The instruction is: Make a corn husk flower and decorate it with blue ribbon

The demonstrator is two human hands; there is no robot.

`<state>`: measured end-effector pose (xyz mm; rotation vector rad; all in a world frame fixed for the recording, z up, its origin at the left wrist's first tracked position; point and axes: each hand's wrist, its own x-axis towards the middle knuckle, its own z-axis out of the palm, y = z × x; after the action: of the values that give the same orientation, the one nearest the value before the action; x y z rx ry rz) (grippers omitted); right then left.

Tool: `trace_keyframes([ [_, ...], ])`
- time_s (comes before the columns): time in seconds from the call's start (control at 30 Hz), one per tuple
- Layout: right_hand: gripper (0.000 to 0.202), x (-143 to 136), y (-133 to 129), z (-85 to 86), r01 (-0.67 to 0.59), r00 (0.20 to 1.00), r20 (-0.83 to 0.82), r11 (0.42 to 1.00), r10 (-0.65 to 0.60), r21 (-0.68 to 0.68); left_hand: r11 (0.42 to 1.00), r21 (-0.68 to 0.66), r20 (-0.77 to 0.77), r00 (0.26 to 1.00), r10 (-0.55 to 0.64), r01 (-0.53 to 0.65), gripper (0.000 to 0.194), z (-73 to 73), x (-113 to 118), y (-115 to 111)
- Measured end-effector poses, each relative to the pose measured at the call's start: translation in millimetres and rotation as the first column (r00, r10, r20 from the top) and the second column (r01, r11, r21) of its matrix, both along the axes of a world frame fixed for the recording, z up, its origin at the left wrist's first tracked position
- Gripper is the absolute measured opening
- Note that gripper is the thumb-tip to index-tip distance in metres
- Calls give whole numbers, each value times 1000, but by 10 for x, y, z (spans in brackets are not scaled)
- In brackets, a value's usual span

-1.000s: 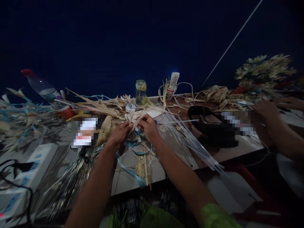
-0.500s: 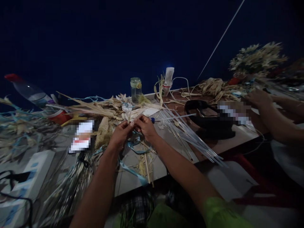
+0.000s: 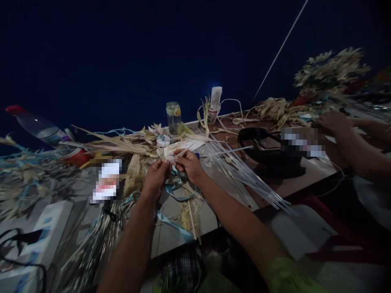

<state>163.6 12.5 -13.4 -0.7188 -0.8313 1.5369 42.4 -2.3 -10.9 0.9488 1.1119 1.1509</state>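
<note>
Two bare arms run up from the bottom of my head-camera view, the right one coming out of a bright green sleeve. Between them I see a pale grey tabletop, where a flat, light blue ribbon and a thin tan stick lie by the near edge. Off to the left are a loose sheaf of thin, shiny rods and a long white power strip; to the right, slender clear plastic tubes lie slantwise, their near ends poking past the edge. Further up, the left hand pinches a pale, papery strip between thumb and fingers, and the right hand has its fingertips drawn narrow on the same piece; it sits where the two hands nearly meet, above the table, though I cannot tell its folds under the fingers. Behind it I make out a clear jar with a pale lid, upright, and, well to the left, a tilted clear bottle with a red cap. Far right, beyond a co-worker's hand, stands a bushy bunch of cream flowers.
</note>
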Motion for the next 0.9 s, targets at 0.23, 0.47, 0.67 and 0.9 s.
trace_keyframes([
  [0.23,21,-4,50,-23,156,988,26,987,-155,-37,1000,-11,-32,999,13,-13,30,-12,-24,1],
  [0.47,22,10,101,-50,189,974,-117,980,-195,-66,1000,20,-45,999,-6,7,33,-57,-58,17],
  [0.67,20,39,132,-33,241,958,-141,968,-249,-68,999,45,-35,999,-25,27,34,-43,-83,17],
  [0.9,22,52,109,12,228,965,-121,971,-234,-67,998,-53,18,1000,-20,21,35,30,-119,-13],
])
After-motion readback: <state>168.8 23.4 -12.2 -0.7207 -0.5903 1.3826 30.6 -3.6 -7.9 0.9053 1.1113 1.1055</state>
